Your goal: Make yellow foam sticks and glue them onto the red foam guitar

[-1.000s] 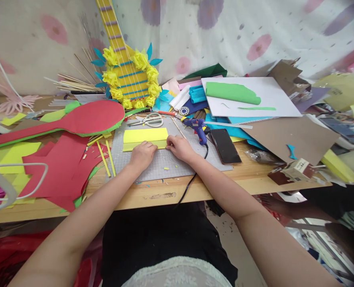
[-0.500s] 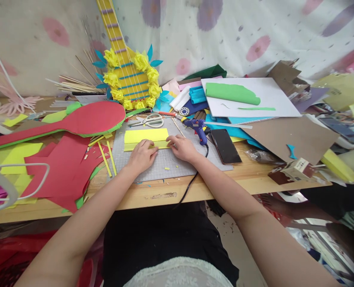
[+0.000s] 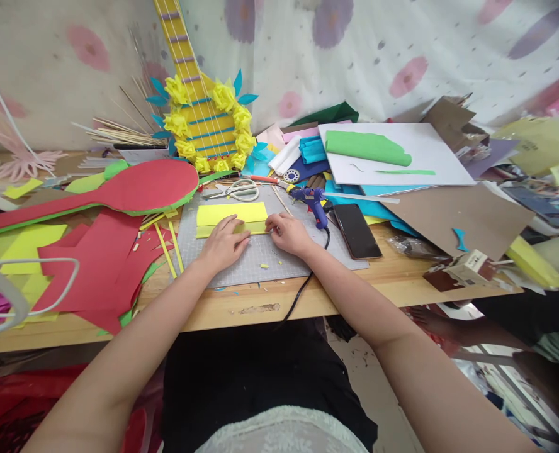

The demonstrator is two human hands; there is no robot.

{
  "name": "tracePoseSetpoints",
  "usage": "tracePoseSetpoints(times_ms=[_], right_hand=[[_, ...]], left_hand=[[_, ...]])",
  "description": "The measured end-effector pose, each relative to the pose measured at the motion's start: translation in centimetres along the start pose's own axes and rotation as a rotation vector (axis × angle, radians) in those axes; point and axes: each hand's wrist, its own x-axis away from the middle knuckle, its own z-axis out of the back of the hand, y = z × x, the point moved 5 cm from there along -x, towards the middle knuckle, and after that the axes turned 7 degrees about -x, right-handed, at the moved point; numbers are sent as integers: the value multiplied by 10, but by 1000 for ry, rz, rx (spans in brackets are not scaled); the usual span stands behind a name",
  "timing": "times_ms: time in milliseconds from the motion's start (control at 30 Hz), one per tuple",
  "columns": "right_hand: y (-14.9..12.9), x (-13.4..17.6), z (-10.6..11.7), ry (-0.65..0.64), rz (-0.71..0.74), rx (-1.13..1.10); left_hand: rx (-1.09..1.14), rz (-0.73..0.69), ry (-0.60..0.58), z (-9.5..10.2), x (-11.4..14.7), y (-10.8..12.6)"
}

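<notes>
A sheet of yellow paper (image 3: pixel 230 212) lies on the grey cutting mat (image 3: pixel 242 267), its near part folded up along the front edge. My left hand (image 3: pixel 225 242) rests over the middle of that fold, with thumb and fingers closed on the paper. At the sheet's right end, my right hand (image 3: pixel 289 234) has its fingers curled and pinched at the folded edge. Behind the paper are scissors (image 3: pixel 242 190). A purple glue gun (image 3: pixel 315 204) lies right of my right hand, and its black cord passes under my right forearm.
A black phone (image 3: pixel 357 231) lies right of the glue gun. At left are a red paddle-shaped cutout (image 3: pixel 152 185) and red paper (image 3: pixel 93 270). A yellow flower-trimmed guitar model (image 3: pixel 208 129) leans at the back. A white board (image 3: pixel 393 141) holds rolled green paper (image 3: pixel 367 148).
My left hand's fingers have shifted very slightly on the fold. My right hand remains at the right end of the paper, almost unmoved.
</notes>
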Motion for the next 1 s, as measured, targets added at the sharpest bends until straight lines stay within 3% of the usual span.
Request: tracePoseSetpoints(times_ms=[400, 733, 867, 1000], right_hand=[[0, 1, -1, -66, 8, 137], [0, -3, -5, -14, 59, 130], [-5, -7, -11, -10, 142, 34], [-4, -11, -15, -16, 76, -24]], left_hand=[[-63, 30, -64, -4, 1, 0], [12, 10, -216, -15, -1, -6], [15, 19, -208, -15, -2, -8], [3, 34, -173, -16, -2, -10]])
